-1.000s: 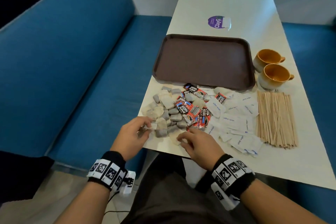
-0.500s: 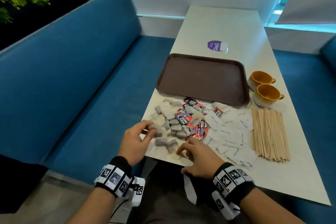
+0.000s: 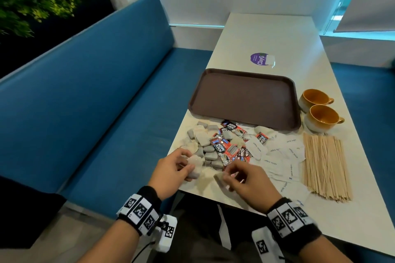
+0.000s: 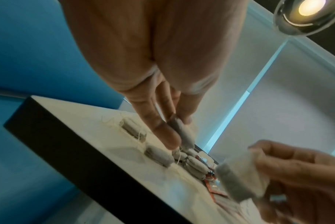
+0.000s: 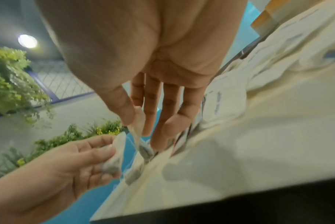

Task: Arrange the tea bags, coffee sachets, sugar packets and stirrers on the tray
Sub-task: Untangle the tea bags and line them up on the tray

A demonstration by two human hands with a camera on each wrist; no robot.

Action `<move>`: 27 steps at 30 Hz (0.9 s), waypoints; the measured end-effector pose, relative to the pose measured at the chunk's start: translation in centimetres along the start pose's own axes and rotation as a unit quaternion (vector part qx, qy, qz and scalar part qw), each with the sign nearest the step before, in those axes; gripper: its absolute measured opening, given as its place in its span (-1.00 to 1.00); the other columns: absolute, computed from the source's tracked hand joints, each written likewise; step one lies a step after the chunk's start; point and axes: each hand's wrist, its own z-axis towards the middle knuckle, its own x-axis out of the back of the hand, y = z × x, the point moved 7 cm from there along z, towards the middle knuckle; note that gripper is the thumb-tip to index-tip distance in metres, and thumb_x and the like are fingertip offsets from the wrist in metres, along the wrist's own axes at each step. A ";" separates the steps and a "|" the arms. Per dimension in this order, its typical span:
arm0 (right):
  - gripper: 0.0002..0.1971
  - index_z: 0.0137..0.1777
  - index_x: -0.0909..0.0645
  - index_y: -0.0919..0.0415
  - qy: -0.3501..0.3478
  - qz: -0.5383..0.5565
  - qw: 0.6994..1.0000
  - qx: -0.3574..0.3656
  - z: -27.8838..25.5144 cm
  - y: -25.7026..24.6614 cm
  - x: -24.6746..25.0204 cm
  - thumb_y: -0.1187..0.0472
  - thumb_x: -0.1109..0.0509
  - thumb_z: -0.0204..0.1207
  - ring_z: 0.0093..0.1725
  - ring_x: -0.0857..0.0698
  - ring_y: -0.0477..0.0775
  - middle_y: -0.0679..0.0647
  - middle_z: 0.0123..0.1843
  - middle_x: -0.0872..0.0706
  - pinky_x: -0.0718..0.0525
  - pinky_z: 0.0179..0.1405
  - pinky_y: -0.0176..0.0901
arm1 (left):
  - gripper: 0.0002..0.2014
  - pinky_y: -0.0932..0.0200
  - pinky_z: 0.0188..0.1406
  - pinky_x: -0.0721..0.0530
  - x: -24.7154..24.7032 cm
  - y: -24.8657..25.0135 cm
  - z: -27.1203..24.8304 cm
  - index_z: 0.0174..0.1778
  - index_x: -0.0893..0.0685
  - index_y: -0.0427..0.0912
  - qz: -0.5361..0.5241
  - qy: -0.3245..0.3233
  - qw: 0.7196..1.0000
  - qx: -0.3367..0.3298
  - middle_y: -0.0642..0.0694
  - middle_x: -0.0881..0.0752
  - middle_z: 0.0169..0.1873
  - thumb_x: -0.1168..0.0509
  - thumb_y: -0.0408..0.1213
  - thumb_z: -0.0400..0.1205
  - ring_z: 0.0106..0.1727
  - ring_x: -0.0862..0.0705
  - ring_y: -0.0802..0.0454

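- head view: left hand (image 3: pixel 171 167) pinches a tea bag (image 3: pixel 195 165) at the near edge of the table (image 3: pixel 277 34), at 7 o'clock of the pile. right hand (image 3: pixel 248 179) pinches a second tea bag (image 3: pixel 220 176) just beside it. likely collecting a handful before one trip to the tray, which is why both work the near edge.
- tray (image 3: pixel 245 96) at 12 o'clock of the pile, bare, nothing on it yet. task barely started, by my read.
- tea bags (image 3: pixel 205 145) heaped at 9 o'clock of the pile, coffee sachets (image 3: pixel 226 147) in the middle, sugar packets (image 3: pixel 284 156) at 3 o'clock, overlapping each other. stirrers (image 3: pixel 326 164) in a flat parallel bundle further right, touching the sugar.
- counts: 1 tray, 2 mugs (image 3: pixel 316 111) beside the tray at 3 o'clock. tea bags well over a dozen, sachets around eight, sugar and stirrers too many and too overlapped to count.
- left wrist view: left thumb and fingers (image 4: pixel 162 133) clamp the grey bag by its long edge, lifted just off the table. strings trail from the bags below, snag risk on lift. right hand's bag (image 4: pixel 237 181) blurred at 4 o'clock.
- right wrist view: right thumb and forefinger pinch the bag by its thin paper end, the filled part hanging down to the table edge. other fingers straight. left hand (image 5: pixel 53 171) at 8 o'clock with its bag curled in the fingers.
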 end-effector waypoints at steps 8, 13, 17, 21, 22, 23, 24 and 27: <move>-0.94 -0.05 -0.73 0.21 0.019 0.134 0.991 -0.001 0.2 -1.9 1.9 0.36 -0.48 0.64 -0.35 -0.75 0.04 0.16 -0.25 -0.82 -0.71 -0.27 -0.16 | -0.71 -0.45 -0.14 -0.82 -0.3 2.4 0.8 -0.17 -0.48 -0.13 0.014 -0.031 0.999 0.010 -0.22 -0.72 -0.32 -0.46 -0.50 0.62 -0.18 -0.85 -0.44; -0.86 -0.03 -0.78 0.17 -0.051 0.125 0.991 0.019 0.5 -3.6 1.6 0.42 -0.47 0.62 -0.24 -0.73 -0.15 0.03 -0.19 -0.83 -0.60 -0.22 -0.39 | -0.83 -0.53 -0.09 -0.78 -2.2 4.4 1.1 -0.16 -0.67 -0.20 0.012 -0.076 0.997 -0.001 -0.08 -0.79 -0.30 -0.41 -0.55 0.65 -0.22 -0.84 -0.24; -0.88 0.02 -0.80 0.20 -0.063 0.128 0.990 0.012 1.5 -4.0 2.4 0.41 -0.47 0.62 -0.20 -0.74 -0.17 -0.01 -0.15 -0.84 -0.62 -0.18 -0.38 | -0.78 -0.15 -0.22 -0.79 -4.1 5.4 0.8 -0.14 -0.77 0.02 0.014 -0.116 0.993 -0.003 -0.17 -0.87 -0.24 -0.39 -0.41 0.70 -0.21 -0.87 -0.20; -0.89 0.00 -0.81 0.19 0.004 0.131 0.991 -0.018 2.8 -3.1 3.4 0.40 -0.51 0.58 -0.27 -0.73 -0.20 0.05 -0.16 -0.86 -0.61 -0.28 -0.41 | -0.81 -0.22 -0.01 -0.85 -5.2 6.4 0.9 -0.08 -0.82 -0.06 -0.064 -0.143 0.987 -0.026 -0.17 -0.82 -0.18 -0.34 -0.39 0.72 -0.13 -0.83 -0.16; -0.89 -0.02 -0.81 0.18 0.017 0.135 0.990 -0.029 3.1 -2.8 3.6 0.39 -0.53 0.58 -0.29 -0.73 -0.17 0.09 -0.17 -0.86 -0.61 -0.29 -0.38 | -0.84 -0.30 0.05 -0.83 -5.2 6.5 1.0 -0.06 -0.82 -0.06 -0.081 -0.148 0.985 -0.029 -0.18 -0.81 -0.16 -0.33 -0.35 0.69 -0.10 -0.81 -0.20; -0.90 -0.03 -0.81 0.18 0.025 0.141 0.989 -0.040 3.3 -2.6 3.6 0.39 -0.53 0.57 -0.31 -0.73 -0.15 0.12 -0.17 -0.86 -0.63 -0.30 -0.35 | -0.87 -0.33 0.08 -0.81 -5.2 6.4 1.0 -0.02 -0.80 -0.08 -0.098 -0.151 0.983 -0.029 -0.19 -0.81 -0.15 -0.33 -0.31 0.66 -0.08 -0.80 -0.23; -0.91 -0.03 -0.81 0.21 0.029 0.146 0.988 -0.047 3.4 -2.5 3.6 0.39 -0.53 0.57 -0.33 -0.73 -0.14 0.14 -0.18 -0.85 -0.64 -0.32 -0.33 | -0.89 -0.32 0.08 -0.82 -5.2 6.4 1.0 0.02 -0.77 -0.13 -0.109 -0.149 0.982 -0.028 -0.22 -0.81 -0.14 -0.36 -0.30 0.64 -0.07 -0.79 -0.24; -0.89 -0.02 -0.81 0.18 0.044 0.146 0.987 -0.055 3.4 -2.3 3.2 0.39 -0.54 0.56 -0.32 -0.74 -0.07 0.17 -0.18 -0.84 -0.72 -0.33 -0.19 | -0.81 -0.07 -0.07 -0.84 -5.4 6.0 1.2 0.08 -0.64 -0.26 -0.094 -0.134 0.986 -0.038 -0.22 -0.82 -0.16 -0.48 -0.44 0.62 -0.13 -0.80 -0.17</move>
